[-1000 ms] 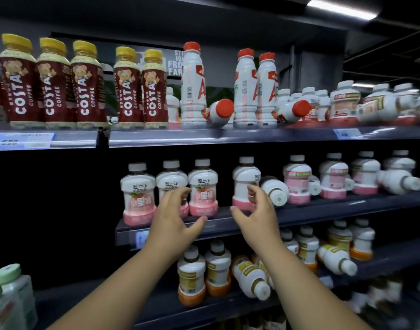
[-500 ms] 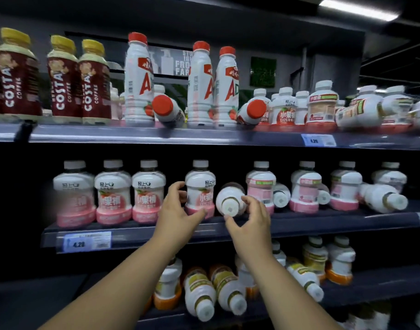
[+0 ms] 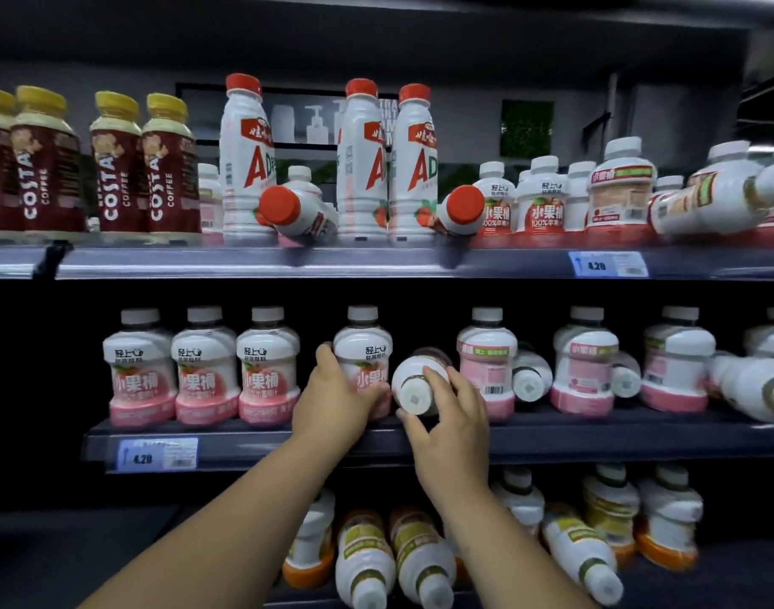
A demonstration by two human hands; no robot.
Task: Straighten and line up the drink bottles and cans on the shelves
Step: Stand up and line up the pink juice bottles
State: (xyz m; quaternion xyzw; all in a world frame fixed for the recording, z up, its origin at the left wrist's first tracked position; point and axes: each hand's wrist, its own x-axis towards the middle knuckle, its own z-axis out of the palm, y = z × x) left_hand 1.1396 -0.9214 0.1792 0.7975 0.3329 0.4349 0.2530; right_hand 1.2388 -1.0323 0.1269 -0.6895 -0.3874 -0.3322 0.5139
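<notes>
— Where are the hands?
— At the middle shelf (image 3: 596, 437). The left hand (image 3: 336, 402) wraps thumb and fingers round an upright pink-label bottle (image 3: 363, 345); three matching bottles (image 3: 205, 367) stand to its left.
— And the right hand (image 3: 451, 415)?
— Its fingers are curled over a toppled bottle (image 3: 415, 389), cap facing out, just beside the upright one.
— And the top shelf (image 3: 376, 261)?
— Three red-capped AD bottles (image 3: 363, 169) stand upright; two toppled AD bottles (image 3: 297, 213) lie between them.

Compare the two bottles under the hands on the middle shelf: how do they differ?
The upright bottle stands with its label facing out; the fallen bottle lies on its side, cap toward the camera. The left hand holds the upright bottle, the right hand the fallen bottle. Both have white caps.
</notes>
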